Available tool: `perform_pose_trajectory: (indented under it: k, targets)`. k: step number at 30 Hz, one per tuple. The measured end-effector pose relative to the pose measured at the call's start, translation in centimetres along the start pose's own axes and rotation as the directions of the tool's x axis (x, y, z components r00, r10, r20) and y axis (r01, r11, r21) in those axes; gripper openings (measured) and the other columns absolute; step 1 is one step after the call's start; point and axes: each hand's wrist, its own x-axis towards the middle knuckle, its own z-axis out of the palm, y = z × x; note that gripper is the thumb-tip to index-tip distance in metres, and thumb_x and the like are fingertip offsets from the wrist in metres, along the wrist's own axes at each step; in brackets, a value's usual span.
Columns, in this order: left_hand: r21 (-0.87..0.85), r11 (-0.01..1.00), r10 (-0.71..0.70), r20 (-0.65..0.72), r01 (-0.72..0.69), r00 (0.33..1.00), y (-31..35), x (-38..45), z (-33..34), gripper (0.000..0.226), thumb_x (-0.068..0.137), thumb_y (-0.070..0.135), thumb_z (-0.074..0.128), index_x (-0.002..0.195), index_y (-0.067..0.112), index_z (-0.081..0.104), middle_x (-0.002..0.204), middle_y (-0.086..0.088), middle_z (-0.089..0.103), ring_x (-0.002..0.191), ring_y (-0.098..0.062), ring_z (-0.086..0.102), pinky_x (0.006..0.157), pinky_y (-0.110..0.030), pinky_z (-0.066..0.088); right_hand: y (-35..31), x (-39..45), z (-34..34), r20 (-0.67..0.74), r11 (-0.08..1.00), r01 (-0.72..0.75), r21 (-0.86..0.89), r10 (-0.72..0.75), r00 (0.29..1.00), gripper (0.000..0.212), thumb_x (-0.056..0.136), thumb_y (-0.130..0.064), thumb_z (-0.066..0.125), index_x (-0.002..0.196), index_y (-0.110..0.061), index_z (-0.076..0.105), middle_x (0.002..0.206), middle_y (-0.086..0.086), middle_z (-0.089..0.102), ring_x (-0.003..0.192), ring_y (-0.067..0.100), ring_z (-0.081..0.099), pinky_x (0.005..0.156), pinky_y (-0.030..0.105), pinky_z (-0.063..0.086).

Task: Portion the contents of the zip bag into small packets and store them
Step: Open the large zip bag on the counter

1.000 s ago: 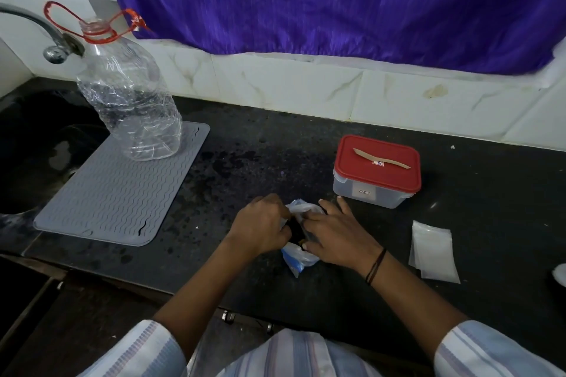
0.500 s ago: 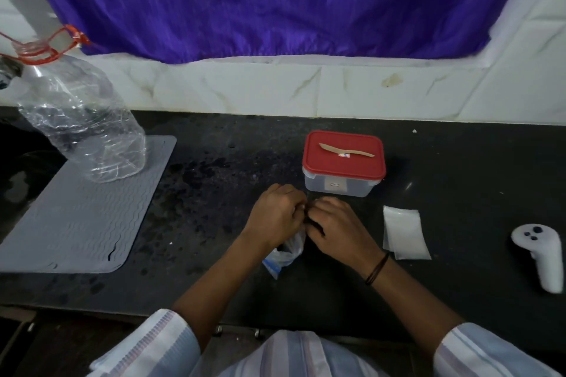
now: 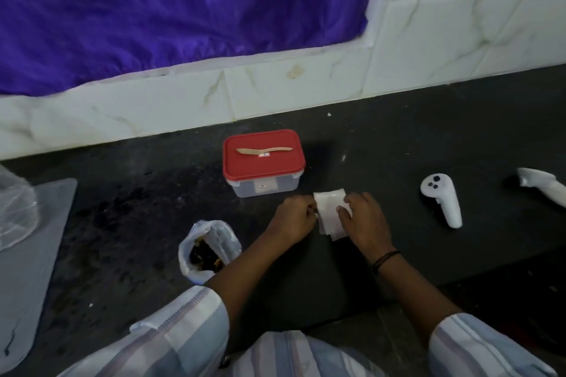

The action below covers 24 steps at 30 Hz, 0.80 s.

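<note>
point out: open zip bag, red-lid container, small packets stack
zip bag (image 3: 211, 234), head view, on its folded-back white rim.
red-lid container (image 3: 263, 162), head view, on the bare red lid.
small packets (image 3: 329, 208), head view, on the top packet, between the hands.
</note>
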Motion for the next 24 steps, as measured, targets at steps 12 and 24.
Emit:
perform_pose_trajectory:
  k: [12,24]
  targets:
    - [-0.180,0.955,-0.241,-0.002,0.237,0.971,0.2,2.9,4.1,0.035,0.087,0.012,0.068,0.122,0.013,0.062,0.107,-0.006,0.067,0.099,-0.021,0.065,0.091,-0.036,0.054,1.8,1.0,0.9,0.025,0.967,-0.239,0.086,0.237,0.971,0.012,0.092,-0.023,0.060,0.082,-0.015,0.059,0.087,0.004,0.065,0.083,0.023,0.061,0.073,0.037,0.050]
    - [-0.334,0.938,-0.102,-0.010,0.092,0.995,0.5,2.8,0.0,0.017,0.099,0.021,0.055,0.098,0.018,0.072,0.095,0.004,0.070,0.090,-0.010,0.064,0.079,-0.027,0.049,-1.5,2.3,-1.8,0.075,0.921,-0.002,0.389,-0.030,0.997,0.014,0.094,-0.007,0.056,0.089,-0.018,0.062,0.087,-0.013,0.062,0.083,-0.003,0.058,0.069,0.007,0.042]
